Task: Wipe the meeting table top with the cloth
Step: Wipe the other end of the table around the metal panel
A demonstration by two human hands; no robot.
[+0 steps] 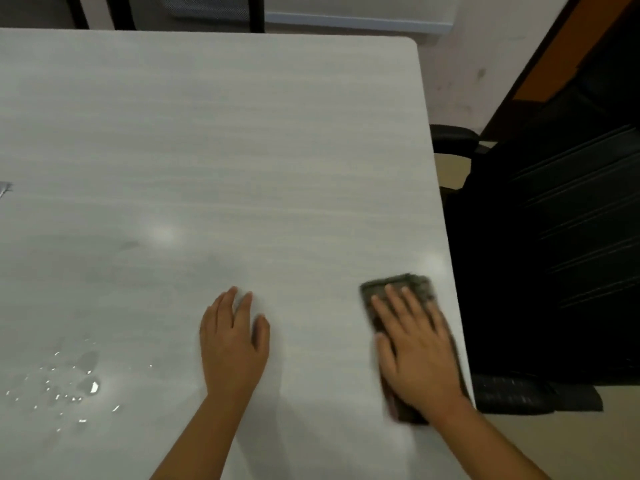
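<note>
The pale grey wood-grain table top (214, 143) fills most of the view. A folded dark grey-green cloth (394, 287) lies near the table's right edge. My right hand (415, 341) presses flat on it with straight, spread fingers, and is slightly blurred. My left hand (233, 337) rests flat on the bare table near the front middle, fingers straight, holding nothing. A patch of water drops (69, 386) glistens on the table at the lower left.
A black office chair (554, 237) stands close against the table's right edge, its armrest (453, 135) near the rim. Another dark chair (207, 12) sits beyond the far edge. A small shiny object (5, 189) shows at the left border.
</note>
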